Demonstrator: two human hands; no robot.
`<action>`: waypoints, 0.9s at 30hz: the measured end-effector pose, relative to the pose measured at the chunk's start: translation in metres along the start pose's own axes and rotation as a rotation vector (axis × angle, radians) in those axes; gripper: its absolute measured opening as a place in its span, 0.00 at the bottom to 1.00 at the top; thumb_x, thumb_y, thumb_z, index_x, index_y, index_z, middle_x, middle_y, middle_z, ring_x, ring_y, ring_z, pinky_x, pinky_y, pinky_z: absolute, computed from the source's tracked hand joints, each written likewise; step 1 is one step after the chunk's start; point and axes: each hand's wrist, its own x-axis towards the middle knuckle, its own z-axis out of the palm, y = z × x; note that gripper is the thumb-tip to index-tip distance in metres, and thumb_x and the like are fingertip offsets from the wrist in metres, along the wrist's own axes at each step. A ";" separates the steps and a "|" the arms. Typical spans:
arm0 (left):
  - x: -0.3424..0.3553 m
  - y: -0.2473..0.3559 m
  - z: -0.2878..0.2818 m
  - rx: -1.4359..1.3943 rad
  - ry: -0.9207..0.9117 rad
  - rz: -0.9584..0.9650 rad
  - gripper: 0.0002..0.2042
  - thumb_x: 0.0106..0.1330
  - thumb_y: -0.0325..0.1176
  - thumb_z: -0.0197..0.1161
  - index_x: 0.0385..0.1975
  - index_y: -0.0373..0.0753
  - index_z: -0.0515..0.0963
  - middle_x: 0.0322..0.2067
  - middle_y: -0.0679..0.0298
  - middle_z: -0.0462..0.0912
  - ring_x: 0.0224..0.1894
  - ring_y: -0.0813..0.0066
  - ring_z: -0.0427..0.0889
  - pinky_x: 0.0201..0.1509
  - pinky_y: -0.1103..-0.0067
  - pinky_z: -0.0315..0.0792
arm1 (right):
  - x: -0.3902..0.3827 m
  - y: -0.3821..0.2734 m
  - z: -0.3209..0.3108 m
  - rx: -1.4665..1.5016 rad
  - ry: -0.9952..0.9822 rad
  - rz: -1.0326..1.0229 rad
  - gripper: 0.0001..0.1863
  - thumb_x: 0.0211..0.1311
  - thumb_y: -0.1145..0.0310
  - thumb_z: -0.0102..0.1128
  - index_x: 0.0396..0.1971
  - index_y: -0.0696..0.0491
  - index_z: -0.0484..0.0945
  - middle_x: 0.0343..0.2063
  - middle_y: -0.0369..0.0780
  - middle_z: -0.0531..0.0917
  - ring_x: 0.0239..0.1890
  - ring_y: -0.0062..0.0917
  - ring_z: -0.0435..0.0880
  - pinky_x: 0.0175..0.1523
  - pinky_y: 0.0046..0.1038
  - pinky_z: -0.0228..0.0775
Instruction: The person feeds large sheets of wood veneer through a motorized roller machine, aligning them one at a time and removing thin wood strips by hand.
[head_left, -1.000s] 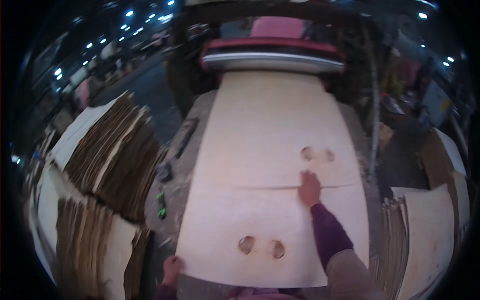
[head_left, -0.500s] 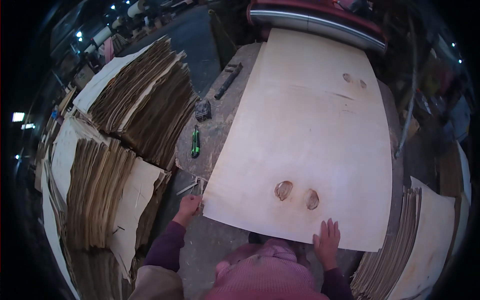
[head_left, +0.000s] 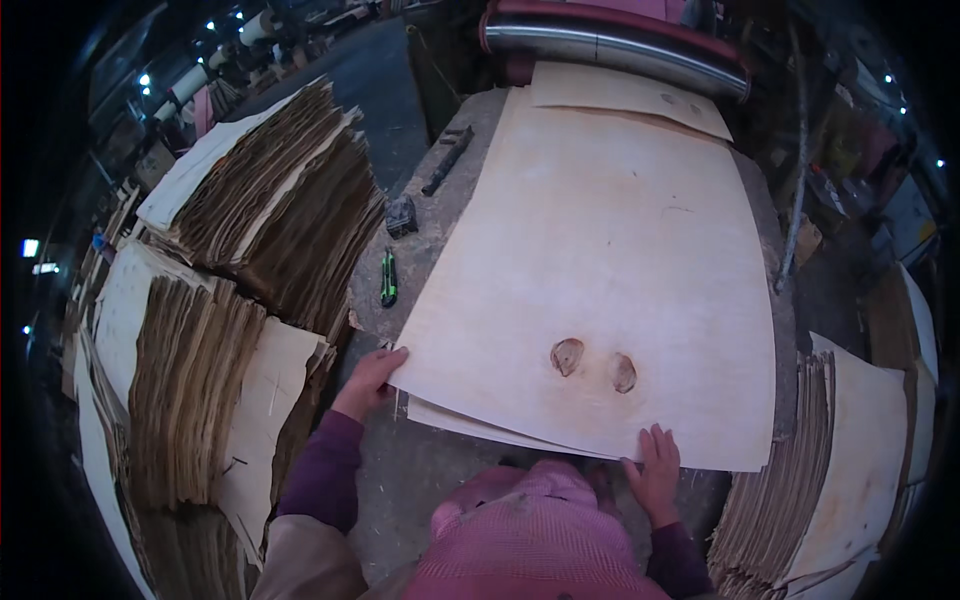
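A large pale wood veneer sheet (head_left: 600, 260) with two dark knots lies before me over the worktable. My left hand (head_left: 372, 380) is closed on its near left corner, thumb on top. My right hand (head_left: 657, 478) rests at the near edge toward the right, fingers stretched over the sheet and thumb apart. Below the lifted near left edge, another veneer sheet (head_left: 470, 424) shows. At the far end, a separate veneer piece (head_left: 610, 95) overlaps the large sheet and reaches the shiny metal roller (head_left: 600, 48).
A green and black utility knife (head_left: 388, 278), a dark block (head_left: 401, 216) and a dark bar-shaped tool (head_left: 448, 160) lie on the worktable (head_left: 372, 306). Tall veneer stacks (head_left: 290, 190) stand at left; another veneer stack (head_left: 850, 450) stands at right. A thin pole (head_left: 797, 190) rises beyond the table's right side.
The far veneer piece has slid toward the roller. The large sheet has shifted slightly away from me, baring the sheet below at left. My left hand has moved up and now grips the corner.
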 end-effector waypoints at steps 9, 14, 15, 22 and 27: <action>-0.059 0.090 0.006 -0.621 -0.415 0.150 0.17 0.67 0.35 0.58 0.51 0.31 0.72 0.42 0.61 0.82 0.42 0.72 0.83 0.44 0.73 0.78 | 0.014 -0.002 -0.019 -0.095 0.012 -0.154 0.38 0.46 0.60 0.63 0.62 0.50 0.65 0.62 0.48 0.64 0.63 0.49 0.62 0.61 0.52 0.55; -0.073 -0.014 0.000 -0.541 -0.274 0.025 0.22 0.63 0.34 0.60 0.56 0.32 0.69 0.44 0.60 0.81 0.42 0.69 0.82 0.46 0.71 0.77 | -0.015 0.008 -0.027 -0.128 0.052 -0.145 0.29 0.48 0.69 0.55 0.56 0.49 0.70 0.55 0.47 0.72 0.59 0.49 0.68 0.55 0.50 0.61; -0.091 -0.005 0.005 -0.620 -0.285 0.007 0.24 0.63 0.33 0.59 0.58 0.32 0.67 0.45 0.59 0.81 0.43 0.68 0.82 0.47 0.72 0.77 | -0.026 0.000 -0.044 -0.099 0.009 -0.106 0.31 0.46 0.68 0.57 0.57 0.47 0.70 0.55 0.47 0.71 0.59 0.49 0.67 0.56 0.53 0.60; -0.031 0.002 0.010 -0.524 -0.170 -0.091 0.18 0.65 0.32 0.58 0.52 0.31 0.72 0.40 0.58 0.83 0.34 0.72 0.83 0.31 0.77 0.76 | 0.030 0.004 -0.067 -0.059 -0.051 -0.039 0.36 0.45 0.69 0.57 0.62 0.49 0.65 0.61 0.49 0.64 0.64 0.50 0.60 0.62 0.54 0.53; 0.040 -0.026 0.011 -0.201 0.066 0.041 0.08 0.61 0.30 0.59 0.36 0.34 0.80 0.26 0.66 0.82 0.23 0.77 0.79 0.22 0.79 0.72 | 0.138 0.035 -0.033 -0.126 0.080 -0.117 0.35 0.46 0.72 0.55 0.61 0.46 0.67 0.59 0.46 0.67 0.62 0.48 0.64 0.59 0.55 0.58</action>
